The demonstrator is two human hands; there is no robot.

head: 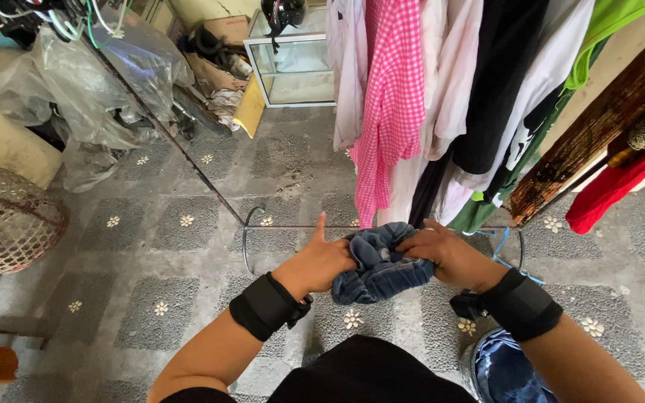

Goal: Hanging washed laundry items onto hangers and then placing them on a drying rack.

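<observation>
In the middle of the frame, the left hand and right hand both grasp a bunched blue denim cloth, which lies sideways between them.

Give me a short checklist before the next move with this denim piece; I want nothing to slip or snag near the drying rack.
1. Both hands on the cloth: ok. The left hand and right hand each have a grip on the bunched blue denim garment.
2. Garment off the floor: ok, it is held up above the tiled floor.
3. Garment untangled: not ok, it is twisted into a wad.
4. Free rail space: cannot tell; the thin metal rail in front looks bare, but hanging clothes crowd the right.
5. Blue basket by the right forearm: cannot tell how full.
</observation>
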